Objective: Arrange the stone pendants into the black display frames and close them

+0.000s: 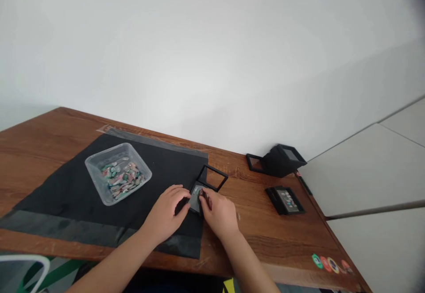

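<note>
A small hinged black display frame [195,201] lies unfolded at the right edge of a black mat [162,160], its empty-looking lid tilted up at the back. My left hand [169,211] is curved at the frame's left side, with thumb and fingertips gripping that edge. Over the right part of the clear panel, my right hand [219,211] has its thumb and fingers pinched together. What they hold is small and mostly hidden. One or more tiny pale pieces show on the panel. To the left stands a clear plastic tub [96,173] with many small polished stones [124,180].
Several black frames [282,160] are stacked against the wall at the back right. Nearer lies another black frame [288,200] with small pieces inside. Round coloured stickers [327,264] mark the wooden table's [259,222] front right edge. White cabinet panels [372,169] adjoin its right side.
</note>
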Motion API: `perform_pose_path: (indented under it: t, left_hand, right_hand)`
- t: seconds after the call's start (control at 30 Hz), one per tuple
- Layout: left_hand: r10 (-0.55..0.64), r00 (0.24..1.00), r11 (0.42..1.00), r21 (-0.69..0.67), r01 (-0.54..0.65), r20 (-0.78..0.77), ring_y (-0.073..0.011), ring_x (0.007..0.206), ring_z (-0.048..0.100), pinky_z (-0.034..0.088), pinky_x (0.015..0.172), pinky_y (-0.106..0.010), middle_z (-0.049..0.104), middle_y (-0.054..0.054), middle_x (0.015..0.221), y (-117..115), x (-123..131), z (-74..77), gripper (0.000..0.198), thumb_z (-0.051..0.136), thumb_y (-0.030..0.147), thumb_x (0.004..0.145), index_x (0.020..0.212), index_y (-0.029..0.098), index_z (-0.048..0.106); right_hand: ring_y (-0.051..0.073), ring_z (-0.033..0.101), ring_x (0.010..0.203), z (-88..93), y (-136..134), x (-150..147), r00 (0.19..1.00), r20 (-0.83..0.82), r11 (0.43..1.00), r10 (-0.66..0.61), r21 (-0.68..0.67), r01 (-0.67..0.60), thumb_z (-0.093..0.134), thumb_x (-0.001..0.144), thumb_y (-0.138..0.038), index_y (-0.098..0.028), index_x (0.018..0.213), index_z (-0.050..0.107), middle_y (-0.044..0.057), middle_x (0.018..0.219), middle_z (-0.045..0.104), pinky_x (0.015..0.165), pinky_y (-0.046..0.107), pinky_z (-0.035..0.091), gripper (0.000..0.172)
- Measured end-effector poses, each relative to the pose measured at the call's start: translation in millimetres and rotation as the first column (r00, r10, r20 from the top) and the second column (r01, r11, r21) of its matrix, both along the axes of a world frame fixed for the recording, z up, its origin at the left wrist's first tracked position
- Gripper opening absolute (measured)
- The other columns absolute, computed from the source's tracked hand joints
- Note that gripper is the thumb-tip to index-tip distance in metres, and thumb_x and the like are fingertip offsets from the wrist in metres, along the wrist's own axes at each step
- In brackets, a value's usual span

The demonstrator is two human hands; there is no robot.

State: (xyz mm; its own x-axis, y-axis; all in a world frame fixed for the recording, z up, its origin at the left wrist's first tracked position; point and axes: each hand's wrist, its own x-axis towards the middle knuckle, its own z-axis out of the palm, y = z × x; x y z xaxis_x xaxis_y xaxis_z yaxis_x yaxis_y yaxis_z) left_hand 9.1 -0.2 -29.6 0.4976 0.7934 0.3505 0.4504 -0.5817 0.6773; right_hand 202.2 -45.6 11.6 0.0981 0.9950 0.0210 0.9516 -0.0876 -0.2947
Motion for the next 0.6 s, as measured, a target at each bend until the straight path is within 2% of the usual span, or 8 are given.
perform_pose_path:
  t: [0.17, 0.27, 0.4, 0.53, 0.6]
  left_hand:
    - [0.002, 1.000, 1.000, -0.006, -0.002, -0.015, -0.0295, 0.125, 0.061, 0.052, 0.108, -0.052, 0.073, -0.006, 0.119, 1, -1, -2.0, 0.021, 0.058, 0.022, 0.094, 0.111, 0.026, 0.069]
    - [0.001, 1.000, 1.000, -0.008, -0.001, -0.027, -0.0302, 0.125, 0.061, 0.051, 0.108, -0.054, 0.073, -0.007, 0.119, 1, -1, -2.1, 0.022, 0.058, 0.023, 0.095, 0.113, 0.025, 0.069]
    - [0.002, 0.999, 1.000, -0.015, -0.003, -0.044, -0.0317, 0.126, 0.061, 0.052, 0.107, -0.055, 0.074, -0.008, 0.120, 1, -1, 0.2, 0.023, 0.057, 0.026, 0.096, 0.115, 0.024, 0.070]
    - [0.043, 0.996, 0.998, -0.031, -0.045, -0.080, -0.0332, 0.127, 0.062, 0.055, 0.103, -0.054, 0.072, -0.010, 0.125, 0, -3, 2.4, 0.031, 0.056, 0.035, 0.098, 0.124, 0.025, 0.069]
    - [0.051, 0.995, 0.998, -0.031, -0.054, -0.085, -0.0332, 0.127, 0.062, 0.056, 0.103, -0.052, 0.072, -0.010, 0.127, 0, -4, 1.8, 0.033, 0.056, 0.037, 0.098, 0.126, 0.025, 0.069]
  right_hand:
    - [0.020, 0.072, 0.075, 1.2, -1, -2, 0.999, -0.031, 0.999, -0.023, 0.028, 0.023, 0.056, 0.097, -0.033, -0.027, 0.128, 0.067, 0.002, 0.082, 0.076, 0.063, 0.025, 0.042, 0.033]
    - [0.016, 0.066, 0.064, 4.9, -14, 6, 0.988, -0.151, 0.989, -0.031, 0.138, 0.052, 0.057, 0.096, -0.038, -0.026, 0.121, 0.071, -0.001, 0.070, 0.071, 0.062, 0.024, 0.042, 0.031]
    - [0.015, 0.059, 0.057, -0.3, -46, 45, 0.940, -0.317, 0.947, -0.124, 0.244, 0.207, 0.056, 0.096, -0.048, -0.022, 0.105, 0.076, 0.000, 0.065, 0.066, 0.061, 0.026, 0.045, 0.034]
    - [0.019, 0.064, 0.064, -18.9, -74, 98, 0.835, -0.474, 0.913, -0.280, 0.137, 0.385, 0.060, 0.091, -0.056, -0.019, 0.095, 0.079, 0.005, 0.071, 0.070, 0.062, 0.029, 0.050, 0.043]
    - [0.020, 0.061, 0.061, -24.1, -81, 113, 0.853, -0.420, 0.921, -0.311, 0.087, 0.379, 0.062, 0.088, -0.058, -0.019, 0.103, 0.081, 0.003, 0.064, 0.066, 0.059, 0.030, 0.049, 0.046]
